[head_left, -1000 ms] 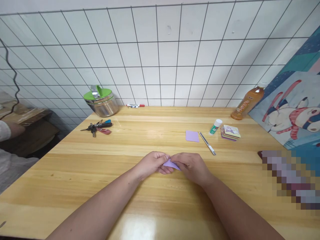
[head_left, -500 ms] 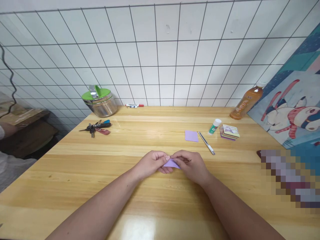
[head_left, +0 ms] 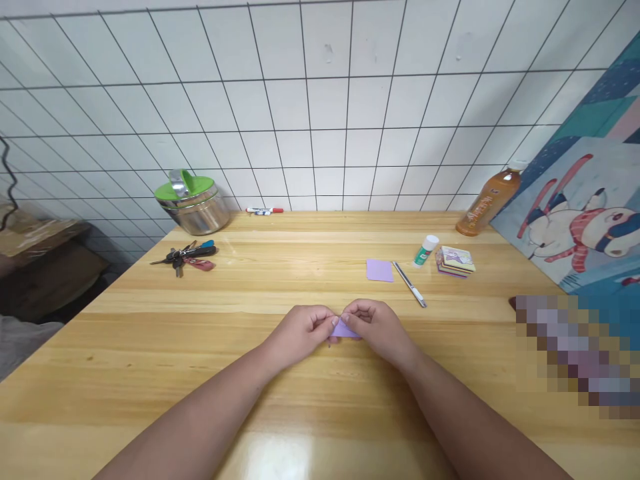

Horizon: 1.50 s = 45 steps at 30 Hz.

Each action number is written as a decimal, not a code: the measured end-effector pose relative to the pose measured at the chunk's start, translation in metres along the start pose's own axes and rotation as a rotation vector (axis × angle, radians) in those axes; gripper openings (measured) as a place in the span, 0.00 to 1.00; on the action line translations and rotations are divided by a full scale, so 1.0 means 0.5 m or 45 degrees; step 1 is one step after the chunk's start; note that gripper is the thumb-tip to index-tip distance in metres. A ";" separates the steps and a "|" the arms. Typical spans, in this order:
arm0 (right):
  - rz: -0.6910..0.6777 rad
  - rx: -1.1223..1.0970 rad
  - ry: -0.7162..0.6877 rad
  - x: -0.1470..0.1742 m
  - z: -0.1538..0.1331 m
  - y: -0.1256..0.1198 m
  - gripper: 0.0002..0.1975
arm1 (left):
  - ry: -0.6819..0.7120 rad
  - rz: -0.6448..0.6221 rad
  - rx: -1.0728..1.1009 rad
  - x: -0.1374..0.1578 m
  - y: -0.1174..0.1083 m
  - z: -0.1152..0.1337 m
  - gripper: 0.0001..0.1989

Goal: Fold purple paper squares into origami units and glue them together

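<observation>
Between my two hands is a small piece of purple paper, held just above the wooden table. My left hand pinches its left part between thumb and fingers. On the other side my right hand grips the upper right part, thumb on top. The two thumbs nearly meet at the paper's upper edge, and the fingers hide much of the sheet. Beyond my hands a flat square purple sheet lies on the table. Beside it is a slim white and grey utility knife.
A glue stick stands near a stack of coloured paper. Farther right are a tea bottle and a painted panel. At the left are keys and a green-lidded metal pot; markers lie by the wall.
My fingers have shifted on the purple paper, with both thumbs now closer together at its upper edge. The whole view has moved slightly; the things on the table stay put.
</observation>
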State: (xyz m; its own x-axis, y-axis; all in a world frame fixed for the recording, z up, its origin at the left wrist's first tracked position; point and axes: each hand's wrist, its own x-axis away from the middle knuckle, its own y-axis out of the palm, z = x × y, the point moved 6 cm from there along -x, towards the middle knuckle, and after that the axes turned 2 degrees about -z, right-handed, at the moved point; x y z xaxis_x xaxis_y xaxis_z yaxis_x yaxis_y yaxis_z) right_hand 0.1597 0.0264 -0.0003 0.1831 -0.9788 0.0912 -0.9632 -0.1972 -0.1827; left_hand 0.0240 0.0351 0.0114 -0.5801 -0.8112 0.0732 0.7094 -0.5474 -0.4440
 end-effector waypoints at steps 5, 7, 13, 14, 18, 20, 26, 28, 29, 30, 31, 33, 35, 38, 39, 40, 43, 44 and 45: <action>0.042 0.061 -0.072 0.001 -0.008 -0.003 0.08 | -0.002 -0.013 0.001 0.000 0.002 0.000 0.18; 0.032 0.040 -0.073 0.001 -0.008 -0.002 0.08 | -0.013 -0.036 0.045 -0.001 0.004 -0.002 0.18; 0.020 0.008 -0.060 0.001 -0.007 -0.003 0.10 | -0.016 -0.102 0.169 -0.003 0.009 -0.003 0.18; 0.015 0.006 -0.057 0.001 -0.007 -0.002 0.10 | -0.017 -0.106 0.174 -0.003 0.009 -0.003 0.18; 0.006 0.009 -0.062 0.000 -0.008 -0.002 0.09 | -0.036 -0.117 0.240 -0.003 0.012 -0.005 0.18; 0.012 0.027 -0.056 0.000 -0.007 -0.002 0.09 | -0.051 -0.116 0.280 -0.004 0.014 -0.008 0.18; 0.036 0.082 -0.073 -0.001 -0.002 -0.002 0.08 | -0.130 -0.134 0.385 -0.005 0.019 -0.018 0.19; 0.036 0.093 -0.076 -0.001 0.001 -0.003 0.07 | -0.146 -0.140 0.409 -0.005 0.019 -0.019 0.19; 0.036 0.096 -0.077 -0.001 0.002 -0.004 0.07 | -0.151 -0.145 0.418 -0.005 0.019 -0.019 0.19; 0.036 0.096 -0.078 -0.002 0.003 -0.004 0.07 | -0.153 -0.151 0.424 -0.004 0.019 -0.019 0.19; 0.034 0.093 -0.076 -0.002 0.004 -0.004 0.07 | -0.153 -0.154 0.430 -0.004 0.019 -0.019 0.19; 0.025 0.077 -0.074 -0.002 0.006 -0.004 0.07 | -0.155 -0.157 0.436 -0.004 0.020 -0.019 0.19; 0.019 0.057 -0.078 -0.003 0.007 -0.004 0.07 | -0.158 -0.155 0.441 -0.004 0.020 -0.019 0.19; 0.016 0.040 -0.080 -0.004 0.007 -0.004 0.07 | -0.151 -0.158 0.450 -0.006 0.020 -0.019 0.19; 0.019 0.040 -0.077 -0.004 0.007 -0.004 0.07 | -0.145 -0.159 0.455 -0.006 0.020 -0.018 0.19; 0.026 0.042 -0.071 -0.004 0.007 -0.004 0.07 | -0.137 -0.159 0.455 -0.007 0.020 -0.018 0.18; 0.043 0.071 -0.055 -0.003 0.005 -0.001 0.06 | -0.110 -0.145 0.420 -0.008 0.020 -0.014 0.17; 0.048 0.090 -0.052 -0.002 0.003 0.000 0.06 | -0.095 -0.129 0.382 -0.008 0.018 -0.013 0.16; 0.057 0.112 -0.052 -0.001 0.001 0.001 0.05 | -0.080 -0.105 0.327 -0.008 0.016 -0.011 0.15</action>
State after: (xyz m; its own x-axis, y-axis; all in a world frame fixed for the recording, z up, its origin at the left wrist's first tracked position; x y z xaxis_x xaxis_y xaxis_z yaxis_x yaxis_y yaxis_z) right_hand 0.1591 0.0269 -0.0009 0.1496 -0.9879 0.0411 -0.9500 -0.1551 -0.2711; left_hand 0.0300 0.0351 0.0027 -0.6201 -0.7683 0.1585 0.7434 -0.6401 -0.1940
